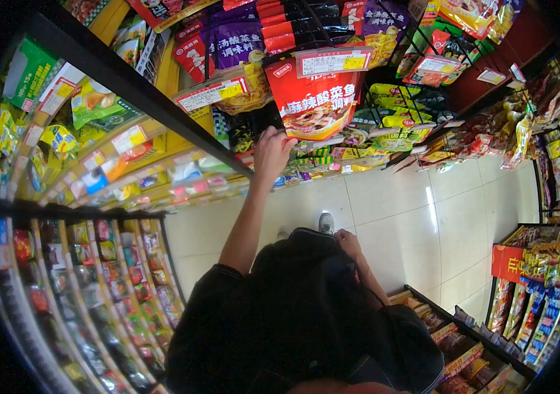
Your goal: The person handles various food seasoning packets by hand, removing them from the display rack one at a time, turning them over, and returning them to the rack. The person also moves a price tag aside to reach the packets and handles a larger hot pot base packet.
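My left hand [272, 152] reaches up to the shelf, its fingers closed at the lower left corner of a red seasoning packet [319, 98]. The packet hangs upright at the front of a rack, its top partly behind a price tag [334, 62]. Purple seasoning packets [235, 43] are behind and to the left of it. Down by the front of my black shirt [293, 289] is my right hand [347, 243], its fingers curled. Whatever it holds, if anything, is hidden.
A black shelf post [135, 92] slants down close to my left forearm. Packed shelves [76, 289] stand at the lower left, and bins of packets [464, 348] at the lower right. More hanging packets [483, 134] line the right side above the tiled floor [391, 203].
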{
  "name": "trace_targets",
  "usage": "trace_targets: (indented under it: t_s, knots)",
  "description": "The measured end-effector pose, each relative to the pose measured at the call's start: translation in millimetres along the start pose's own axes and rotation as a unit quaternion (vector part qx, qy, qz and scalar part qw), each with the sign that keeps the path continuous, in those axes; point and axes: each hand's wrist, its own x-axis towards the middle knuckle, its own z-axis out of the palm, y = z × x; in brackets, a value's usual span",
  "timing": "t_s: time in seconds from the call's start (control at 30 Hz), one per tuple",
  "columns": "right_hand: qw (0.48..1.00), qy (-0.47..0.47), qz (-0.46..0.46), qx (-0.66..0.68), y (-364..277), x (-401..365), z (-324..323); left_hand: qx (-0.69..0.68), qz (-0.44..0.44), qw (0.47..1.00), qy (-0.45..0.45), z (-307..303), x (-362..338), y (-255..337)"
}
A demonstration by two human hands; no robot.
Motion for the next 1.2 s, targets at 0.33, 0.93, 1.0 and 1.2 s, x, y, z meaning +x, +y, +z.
trace_targets:
  t_s: [0.33, 0.93, 1.0, 1.2]
  knots:
    - [1.0, 0.012, -0.001, 0.007, 5, 2, 3, 0.014, 0.02, 0.999, 0.022, -1, -3, -5]
    - [1.0, 0.008, 0.01, 0.0, 12, 4, 5, -0.009, 0.009, 0.999, -0.034, -11, 11, 10]
    - [1.0, 0.012, 0.006, 0.006, 11, 3, 4, -0.016, 0.001, 0.999, -0.03, -10, 12, 10]
    - [1.0, 0.015, 0.022, 0.013, 3, -1, 0, -0.034, -0.009, 0.999, -0.004, -2, 15, 8]
